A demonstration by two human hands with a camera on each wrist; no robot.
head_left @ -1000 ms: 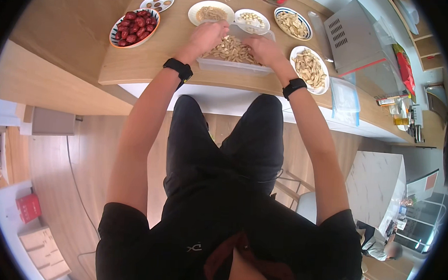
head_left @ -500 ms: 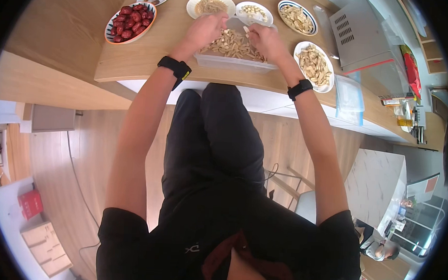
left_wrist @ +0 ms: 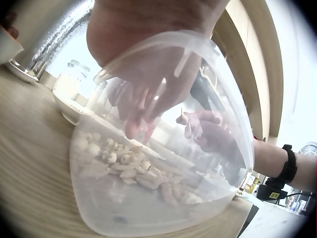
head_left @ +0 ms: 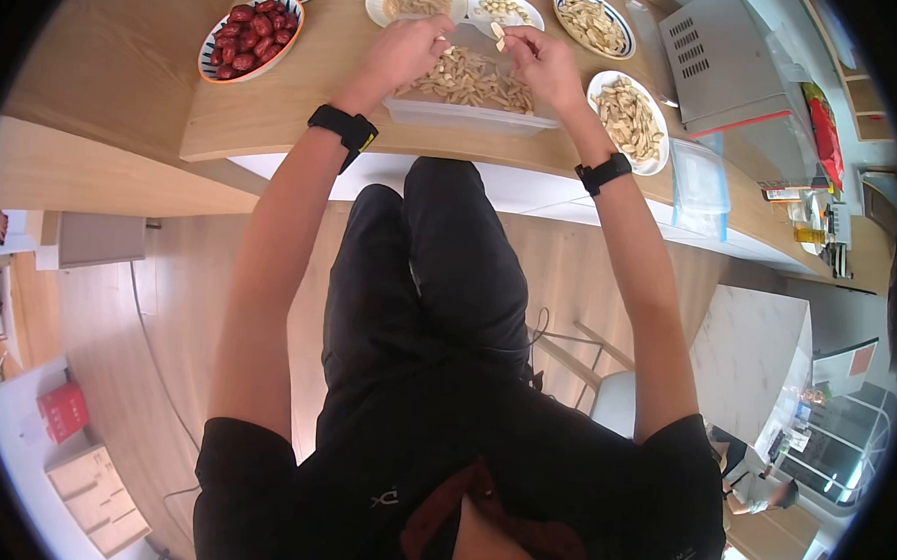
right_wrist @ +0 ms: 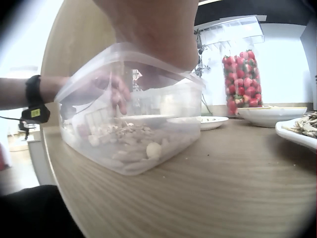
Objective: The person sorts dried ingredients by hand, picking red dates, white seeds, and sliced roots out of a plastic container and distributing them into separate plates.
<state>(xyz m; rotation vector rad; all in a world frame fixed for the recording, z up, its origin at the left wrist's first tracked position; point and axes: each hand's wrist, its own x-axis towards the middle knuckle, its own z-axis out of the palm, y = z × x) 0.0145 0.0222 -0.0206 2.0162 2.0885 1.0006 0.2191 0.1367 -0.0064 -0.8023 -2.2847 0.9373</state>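
Observation:
A clear plastic box stands near the counter's front edge. Inside lie long pale slices and some round pale seeds. Over the box's back right corner, my right hand pinches a flat pale slice between thumb and fingertips. My left hand hangs over the box's left side, fingers bent down inside. A tiny pale bit shows at its fingertips in the head view; I cannot tell whether they hold it. Behind the box are a bowl of beige shreds and a dish of round seeds.
To the left is a bowl of red dates. Two plates of dried slices, one blue-rimmed and one white, stand right of the box. Farther right are a grey appliance and clear bags. A jar of strawberries stands behind.
My right hand rises from among the slices to above the box's back edge, a slice in its fingertips. The left hand stays over the left side. My legs have moved together.

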